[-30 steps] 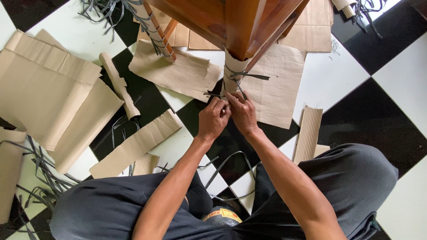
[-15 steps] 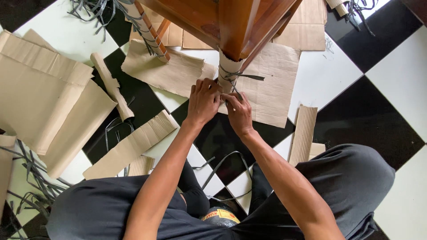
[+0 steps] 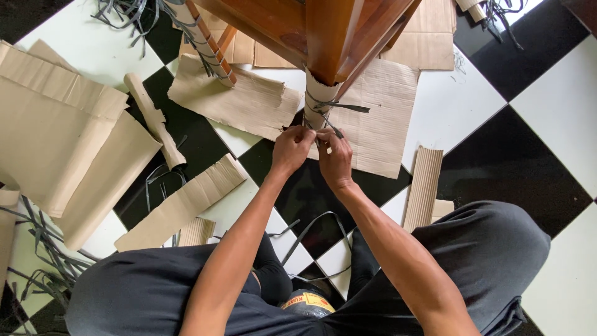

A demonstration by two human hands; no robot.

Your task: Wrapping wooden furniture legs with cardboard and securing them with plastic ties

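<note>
1. Black and white floor tiles [image 3: 497,162] lie under everything, and the person sits on them in dark trousers [image 3: 485,249].
2. A loose grey strap [image 3: 311,233] curls on the floor between the knees.
3. Left hand [image 3: 291,151] and right hand [image 3: 334,158] are side by side, each pinching a thin grey strap end [image 3: 297,130].
4. Just past them stands a wooden leg wrapped in cardboard [image 3: 318,99], with a strap tied round it.
5. Farther off lie cardboard sheets [image 3: 56,137] and a second wrapped leg [image 3: 208,43].

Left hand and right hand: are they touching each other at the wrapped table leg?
Touching. The head view shows the left hand pressed fingertip to fingertip against the right hand, no gap, beside the cardboard-wrapped leg.
</note>
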